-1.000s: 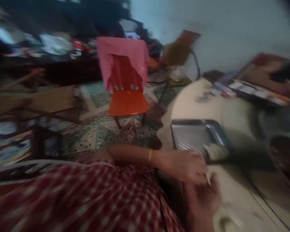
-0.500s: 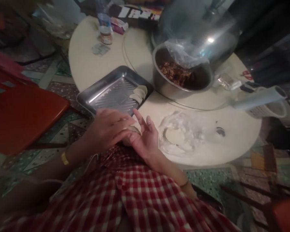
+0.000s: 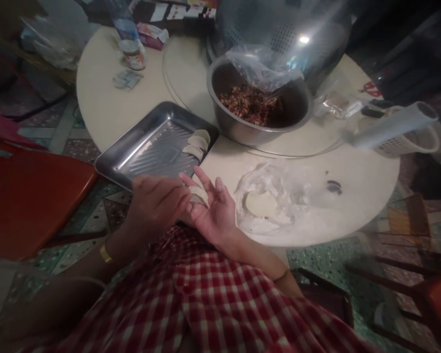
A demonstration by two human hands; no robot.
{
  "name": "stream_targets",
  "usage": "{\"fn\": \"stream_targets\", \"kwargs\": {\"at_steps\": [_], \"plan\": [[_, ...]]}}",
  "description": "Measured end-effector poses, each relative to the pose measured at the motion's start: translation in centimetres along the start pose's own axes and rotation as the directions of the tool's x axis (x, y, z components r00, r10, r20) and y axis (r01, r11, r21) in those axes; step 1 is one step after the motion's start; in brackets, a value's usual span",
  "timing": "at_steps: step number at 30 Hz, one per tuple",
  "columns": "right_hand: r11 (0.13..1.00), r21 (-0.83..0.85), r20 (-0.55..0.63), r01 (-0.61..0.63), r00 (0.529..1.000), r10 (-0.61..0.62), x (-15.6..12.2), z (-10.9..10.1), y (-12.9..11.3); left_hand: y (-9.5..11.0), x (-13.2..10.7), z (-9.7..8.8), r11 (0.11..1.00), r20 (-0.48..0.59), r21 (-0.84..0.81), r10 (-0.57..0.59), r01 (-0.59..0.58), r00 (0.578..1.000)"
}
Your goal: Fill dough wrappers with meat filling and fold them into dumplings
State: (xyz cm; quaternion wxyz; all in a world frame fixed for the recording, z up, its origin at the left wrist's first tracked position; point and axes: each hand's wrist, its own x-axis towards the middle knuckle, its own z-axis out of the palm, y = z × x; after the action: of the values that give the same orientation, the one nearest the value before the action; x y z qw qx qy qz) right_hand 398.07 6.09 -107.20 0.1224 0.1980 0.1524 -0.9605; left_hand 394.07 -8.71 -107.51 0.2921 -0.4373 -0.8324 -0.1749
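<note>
My two hands meet over my lap at the near edge of the round table (image 3: 353,196). A pale dumpling (image 3: 199,194) sits between them. My right hand (image 3: 211,211) lies palm up under it with fingers stretched out. My left hand (image 3: 155,206) curls over it from the left, fingertips pinching its edge. Just beyond is a metal tray (image 3: 150,147) with three folded dumplings (image 3: 195,143) at its right end. A steel bowl of dark filling (image 3: 253,105) stands behind the tray.
A floured patch with a round wrapper (image 3: 264,203) lies right of my hands. A clear bag and large colander (image 3: 279,29) stand behind the bowl. A white basket with a roll (image 3: 400,132) is at right, a small jar (image 3: 132,51) far left, a red chair (image 3: 29,196) beside me.
The view swung from the room and red chair round to the table. My hands stay together on the dumpling, shifted slightly left in view over the last half second.
</note>
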Motion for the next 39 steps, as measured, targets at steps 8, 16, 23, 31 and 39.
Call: {"fn": "stream_targets", "kwargs": {"at_steps": [8,16,23,31,39], "plan": [[0.998,0.037,0.01,0.053,0.999,-0.053,0.3,-0.1,-0.4,-0.2,0.7,-0.4,1.0,0.005,0.005,-0.023,0.023,1.0],[0.994,0.057,-0.007,0.096,0.995,-0.096,0.5,-0.1,-0.4,0.0,0.3,0.2,0.996,0.024,0.039,-0.081,0.08,0.996],[0.992,0.024,-0.021,0.125,0.992,-0.124,0.5,0.0,-0.5,0.1,-0.1,0.4,0.992,0.038,0.044,-0.117,0.115,0.992],[0.994,0.023,-0.008,0.109,0.994,-0.109,0.6,-0.3,-0.3,-0.5,0.7,0.0,0.993,0.078,-0.034,-0.109,0.112,0.991],[0.997,0.044,-0.017,0.061,0.998,-0.06,0.4,-0.1,-0.2,-1.4,2.8,0.0,0.968,0.126,-0.054,0.249,-0.244,0.96]]}}
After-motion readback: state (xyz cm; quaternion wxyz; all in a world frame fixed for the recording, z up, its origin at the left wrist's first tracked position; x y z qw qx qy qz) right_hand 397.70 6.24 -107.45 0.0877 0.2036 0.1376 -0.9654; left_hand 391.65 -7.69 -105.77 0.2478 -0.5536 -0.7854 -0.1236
